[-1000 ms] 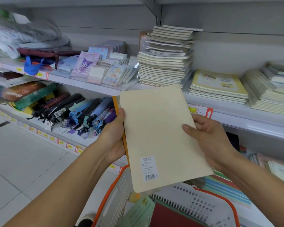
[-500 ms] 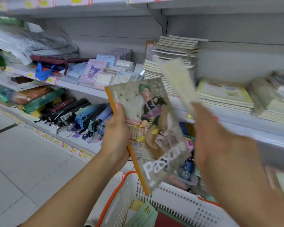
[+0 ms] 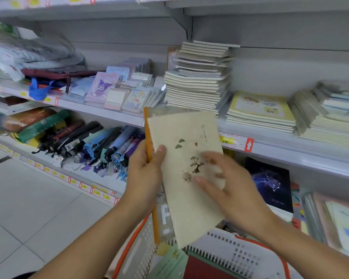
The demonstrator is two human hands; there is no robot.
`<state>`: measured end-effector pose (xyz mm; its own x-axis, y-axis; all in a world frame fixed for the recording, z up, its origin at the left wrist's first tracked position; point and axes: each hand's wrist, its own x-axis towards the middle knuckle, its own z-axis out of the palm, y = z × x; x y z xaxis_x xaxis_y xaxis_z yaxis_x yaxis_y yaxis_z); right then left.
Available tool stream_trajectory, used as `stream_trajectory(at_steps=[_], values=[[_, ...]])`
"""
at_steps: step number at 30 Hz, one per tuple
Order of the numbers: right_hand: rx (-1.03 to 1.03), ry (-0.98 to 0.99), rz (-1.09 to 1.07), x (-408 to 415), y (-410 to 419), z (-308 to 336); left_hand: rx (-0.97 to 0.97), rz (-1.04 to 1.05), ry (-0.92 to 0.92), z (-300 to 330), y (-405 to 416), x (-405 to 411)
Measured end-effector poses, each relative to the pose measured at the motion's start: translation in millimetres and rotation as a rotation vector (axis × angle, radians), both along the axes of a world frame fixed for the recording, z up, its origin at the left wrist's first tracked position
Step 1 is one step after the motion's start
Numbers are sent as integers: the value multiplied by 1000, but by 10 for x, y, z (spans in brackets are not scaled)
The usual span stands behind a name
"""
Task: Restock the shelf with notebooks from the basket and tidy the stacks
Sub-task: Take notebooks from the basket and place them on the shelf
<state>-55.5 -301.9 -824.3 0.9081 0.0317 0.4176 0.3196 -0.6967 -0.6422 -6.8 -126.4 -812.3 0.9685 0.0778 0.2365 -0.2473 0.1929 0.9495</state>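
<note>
Nearly upright — cream notebook, long axis

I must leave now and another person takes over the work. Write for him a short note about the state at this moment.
Left hand grips two notebooks by their left edge: a cream notebook in front, an orange-spined notebook behind.
Right hand lies with blurred, spread fingers on the cream cover.
Basket below holds more notebooks, among them a dark red one.
Shelf: tall cream stack, crooked at the top; yellow stack beside it.
Left: shelve both, empty the basket, straighten the stacks.
</note>
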Motion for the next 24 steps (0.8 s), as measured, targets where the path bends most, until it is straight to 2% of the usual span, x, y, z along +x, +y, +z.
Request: stream_trajectory(at_steps=[1,3,5,7,9,10,15,16,18,21,24], values=[[122,-6,-100,61,-79,52,-12,23,-32,46,38,24],[321,149,-164,149,-235,196,-42,45,-110,168,98,61],[500,360,3,198,-407,306,-62,53,-169,312,105,88],[681,472,165,159,-527,398,-106,18,-108,456,18,171],[832,441,162,135,-592,427,-95,-32,36,621,-164,322],[897,388,110,141,-629,435,-29,-72,82,714,-275,407],[1132,117,-206,242,-928,556,494,-480,103,908,-798,544],[1135,89,-267,268,-1032,617,534,-513,115,885,-889,560],[1123,118,-324,310,-1243,768,437,-507,173,844,-1074,627],[1206,278,-208,299,-1502,959,227,-369,306,822,-1372,760],[1119,242,-161,325,-1616,985,109,-276,397,858,-1603,873]])
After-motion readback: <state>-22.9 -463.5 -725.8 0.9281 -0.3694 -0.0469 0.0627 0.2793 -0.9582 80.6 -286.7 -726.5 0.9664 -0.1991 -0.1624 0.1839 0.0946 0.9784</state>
